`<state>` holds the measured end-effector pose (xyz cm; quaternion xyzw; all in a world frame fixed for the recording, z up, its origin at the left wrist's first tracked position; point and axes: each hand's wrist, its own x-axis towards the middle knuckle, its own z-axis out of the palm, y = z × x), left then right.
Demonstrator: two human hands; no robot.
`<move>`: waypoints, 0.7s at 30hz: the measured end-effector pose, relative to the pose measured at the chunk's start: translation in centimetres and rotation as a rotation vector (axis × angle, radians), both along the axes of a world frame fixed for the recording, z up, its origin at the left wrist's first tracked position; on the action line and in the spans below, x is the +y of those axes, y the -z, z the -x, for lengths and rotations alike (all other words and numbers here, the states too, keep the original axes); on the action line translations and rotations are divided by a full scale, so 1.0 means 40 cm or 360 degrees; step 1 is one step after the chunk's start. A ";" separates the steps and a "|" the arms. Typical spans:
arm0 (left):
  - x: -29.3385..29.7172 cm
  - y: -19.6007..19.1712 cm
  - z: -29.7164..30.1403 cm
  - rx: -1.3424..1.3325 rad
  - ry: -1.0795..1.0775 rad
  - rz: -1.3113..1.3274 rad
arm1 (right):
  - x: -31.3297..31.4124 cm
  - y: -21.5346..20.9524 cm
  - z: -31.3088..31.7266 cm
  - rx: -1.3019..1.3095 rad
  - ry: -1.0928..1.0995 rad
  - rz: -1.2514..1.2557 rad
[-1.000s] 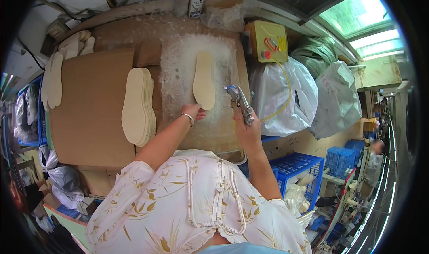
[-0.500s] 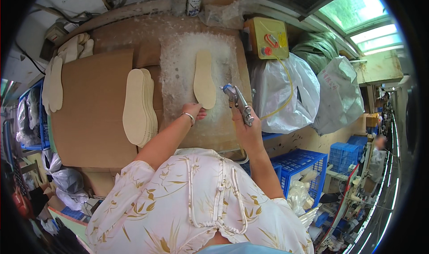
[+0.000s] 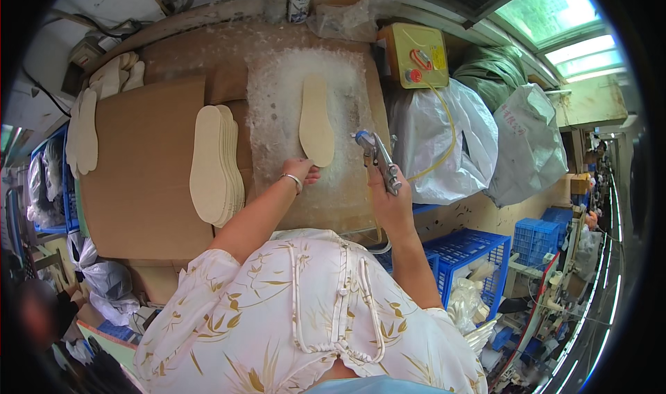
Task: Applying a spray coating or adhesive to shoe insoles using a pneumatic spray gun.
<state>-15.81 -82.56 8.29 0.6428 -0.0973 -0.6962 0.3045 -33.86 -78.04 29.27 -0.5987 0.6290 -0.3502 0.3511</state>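
Note:
A cream insole (image 3: 316, 116) lies on a board crusted with whitish residue (image 3: 274, 116). My left hand (image 3: 301, 170) pinches its near end, fingers closed on the edge. My right hand (image 3: 393, 198) grips a metal spray gun (image 3: 378, 157) with a blue tip, held upright just right of the insole and apart from it. Left of the board, a stack of matching insoles (image 3: 214, 161) stands on brown cardboard (image 3: 149, 165). More insoles (image 3: 84, 132) lie at the cardboard's far left edge.
A yellow canister (image 3: 414, 57) with a yellow hose (image 3: 451, 134) sits at the back right, beside white plastic sacks (image 3: 444, 158). Blue crates (image 3: 465, 252) stand low on the right. A bottle (image 3: 300, 2) and a jar (image 3: 276, 4) stand at the back.
My right hand has shifted a little to the right with the spray gun, farther from the insole. My left hand stays at the insole's near end.

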 end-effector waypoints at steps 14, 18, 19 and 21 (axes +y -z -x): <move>0.006 -0.003 0.011 -0.0027 0.0021 0.0016 | 0.015 -0.015 0.007 0.0030 -0.0116 -0.0077; 0.005 -0.003 0.012 -0.0057 -0.0006 0.0004 | 0.008 -0.009 0.007 0.0110 -0.0072 0.0024; 0.005 -0.003 0.012 -0.0057 -0.0020 0.0016 | 0.007 -0.008 0.007 0.0115 -0.0099 -0.0049; 0.005 -0.002 0.011 -0.0056 -0.0009 0.0003 | 0.013 -0.007 0.005 0.0030 -0.0138 -0.0067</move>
